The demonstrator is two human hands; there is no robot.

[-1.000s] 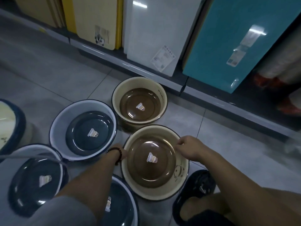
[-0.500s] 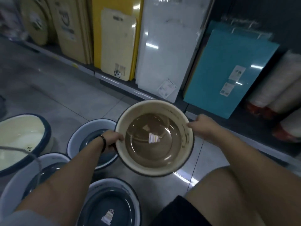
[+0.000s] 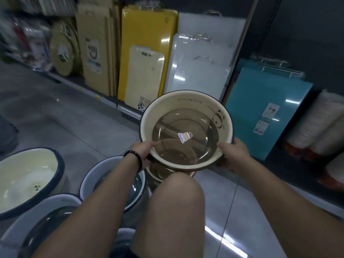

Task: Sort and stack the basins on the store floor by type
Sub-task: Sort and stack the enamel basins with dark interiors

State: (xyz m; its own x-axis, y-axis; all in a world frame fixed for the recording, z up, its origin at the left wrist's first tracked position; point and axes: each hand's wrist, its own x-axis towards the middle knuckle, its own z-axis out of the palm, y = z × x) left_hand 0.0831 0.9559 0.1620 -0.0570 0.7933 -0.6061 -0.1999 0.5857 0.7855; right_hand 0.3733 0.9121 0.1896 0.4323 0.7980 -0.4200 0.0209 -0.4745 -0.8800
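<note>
basin (image 3: 186, 118) seemingly above second basin (image 3: 160, 171)

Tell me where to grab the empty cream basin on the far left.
Probably by its dark rim, at opposite sides, coming from above: the cream basin sits upright and open, and its wide, smooth wall shows no handle.

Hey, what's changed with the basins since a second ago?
The cream basin with the brown bottom has been lifted off the floor and hangs over the other cream basin. The left hand and right hand keep gripping its rim. The blue-rimmed basins stay on the floor.
</note>
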